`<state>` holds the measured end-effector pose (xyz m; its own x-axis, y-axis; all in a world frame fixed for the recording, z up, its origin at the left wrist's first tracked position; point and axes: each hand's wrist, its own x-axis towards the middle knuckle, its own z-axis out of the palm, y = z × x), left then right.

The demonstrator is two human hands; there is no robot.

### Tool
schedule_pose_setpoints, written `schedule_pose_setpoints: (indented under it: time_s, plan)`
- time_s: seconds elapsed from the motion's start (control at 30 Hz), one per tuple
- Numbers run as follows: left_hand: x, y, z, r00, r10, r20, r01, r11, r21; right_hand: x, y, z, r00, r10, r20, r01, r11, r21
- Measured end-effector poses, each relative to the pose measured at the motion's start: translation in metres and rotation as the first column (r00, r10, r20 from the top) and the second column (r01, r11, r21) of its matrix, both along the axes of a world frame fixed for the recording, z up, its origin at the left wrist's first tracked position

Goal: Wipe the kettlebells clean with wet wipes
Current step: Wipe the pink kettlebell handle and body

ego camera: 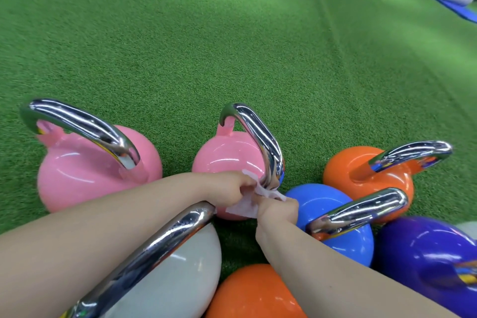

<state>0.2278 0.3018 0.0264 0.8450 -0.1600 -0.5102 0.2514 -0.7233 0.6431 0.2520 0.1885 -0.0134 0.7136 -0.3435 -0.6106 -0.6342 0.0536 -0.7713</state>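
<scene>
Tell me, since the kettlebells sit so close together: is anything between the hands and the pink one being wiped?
Nothing visible. The left hand and right hand both hold the wipe against the middle pink kettlebell, at the base of its chrome handle. The white kettlebell's handle only passes under the left forearm.

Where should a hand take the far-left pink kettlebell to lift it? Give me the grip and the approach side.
Take the pink kettlebell by its chrome handle, on the top bar. The handle arches over the round, glossy body, which probably offers no good grip, and it stands upright on the turf. Come from above, fingers through the loop; nothing covers it.
</scene>
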Motion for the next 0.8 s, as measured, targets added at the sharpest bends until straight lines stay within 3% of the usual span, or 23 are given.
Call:
schedule_pose_setpoints:
  time_s: [0.13, 0.4, 0.53, 0.67, 0.8]
  plan:
    - [0.002, 0.001, -0.002, 0.997, 0.068, 0.033, -0.067, 0.996, -0.053, -0.009, 0.002, -0.003, 0.946, 0.270, 0.181, -0.228, 0.949, -0.219]
    - [0.004, 0.002, -0.010, 0.955, 0.290, 0.065, -0.281, 0.952, -0.121, -0.005, -0.008, -0.009, 0.838, 0.470, 0.276, -0.374, 0.864, -0.336]
    - [0.006, 0.006, -0.016, 0.913, 0.405, 0.047, -0.391, 0.902, -0.185, 0.009, -0.023, 0.000, 0.709, 0.655, 0.262, -0.508, 0.732, -0.454]
    - [0.006, 0.007, -0.019, 0.889, 0.455, 0.042, -0.437, 0.873, -0.215, 0.024, -0.031, 0.014, 0.524, 0.808, 0.268, -0.708, 0.589, -0.390]
    - [0.007, 0.005, -0.018, 0.883, 0.469, 0.019, -0.452, 0.860, -0.236, 0.025, -0.030, 0.029, 0.508, 0.806, 0.303, -0.798, 0.573, -0.187]
